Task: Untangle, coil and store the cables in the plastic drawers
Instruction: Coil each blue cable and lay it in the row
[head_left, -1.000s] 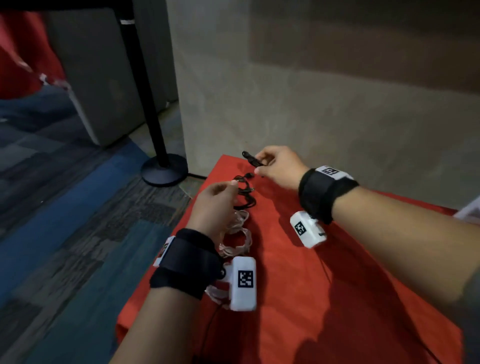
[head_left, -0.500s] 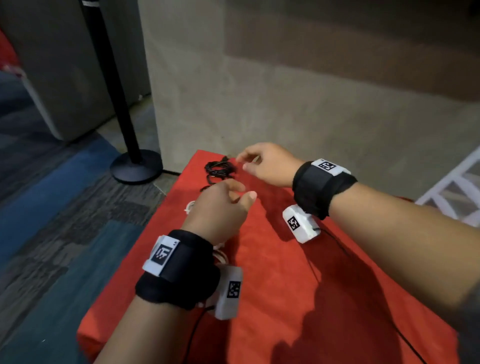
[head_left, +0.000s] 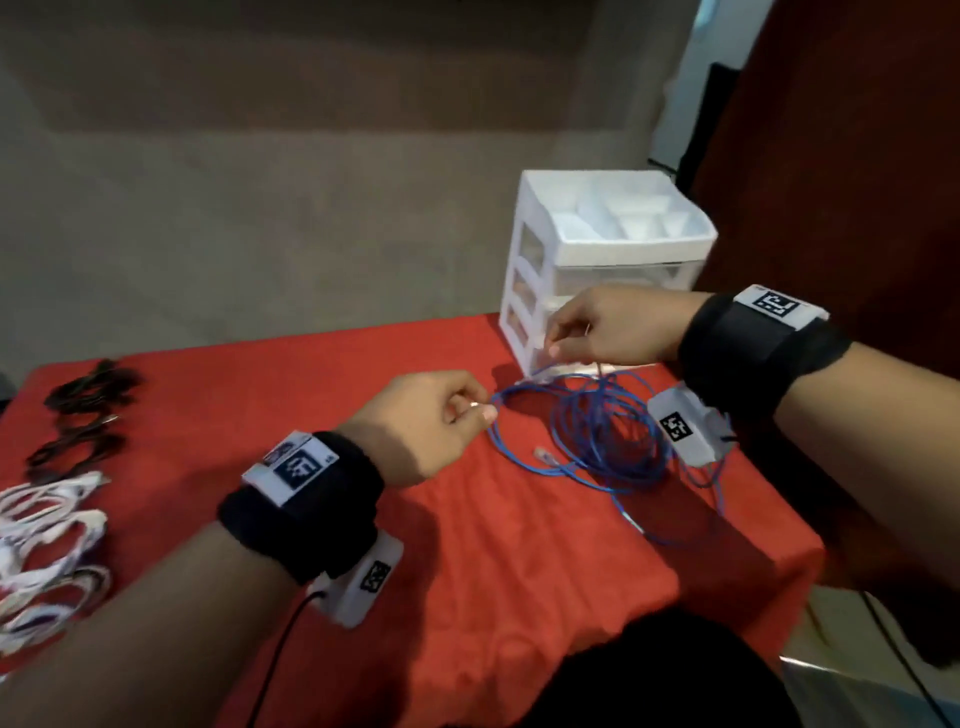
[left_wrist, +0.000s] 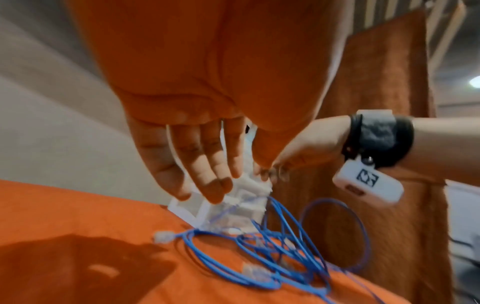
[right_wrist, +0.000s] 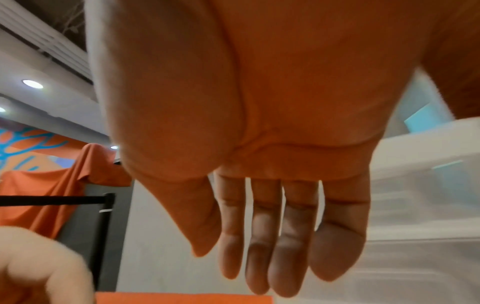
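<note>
A tangled blue cable (head_left: 587, 431) (left_wrist: 272, 257) lies on the red tablecloth (head_left: 467, 571) just in front of the white plastic drawers (head_left: 602, 249) (left_wrist: 207, 207). One clear plug (head_left: 544, 453) lies inside the loops. My left hand (head_left: 480, 413) (left_wrist: 215, 185) hovers at the cable's left edge with relaxed fingers and holds nothing. My right hand (head_left: 558, 348) (right_wrist: 272, 267) reaches over the tangle to the foot of the drawers (right_wrist: 415, 205), fingers straight and empty. All the drawers look closed.
Coiled black cables (head_left: 88, 410) lie at the table's far left, with coiled white cables (head_left: 47, 545) nearer me. A beige wall runs behind the table. The table's right edge (head_left: 810, 545) is close to the blue cable, part of which trails towards it.
The view swung from the table's left end to its right end. Both hands left the black cable coil and came over to the blue cable by the drawers.
</note>
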